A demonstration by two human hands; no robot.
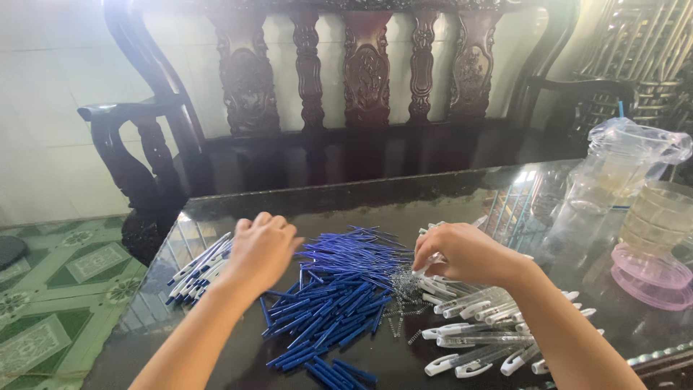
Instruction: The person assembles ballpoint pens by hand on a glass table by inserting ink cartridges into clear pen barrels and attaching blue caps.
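Nearest me, clear pen barrels [491,325] with white clips lie in a loose row on the dark glass table [325,206], under my right forearm. My right hand [465,253] pinches its fingertips together at the edge of a small tangle of metal springs [403,289]; whether a spring sits between them I cannot tell. Left of that spreads a heap of blue refills [332,296]. My left hand [261,249] is curled, knuckles up, over the gap between the refills and a bundle of finished pens [196,271]; what it holds, if anything, is hidden. A plastic pitcher [621,162] and stacked cups [660,220] stand at the far right.
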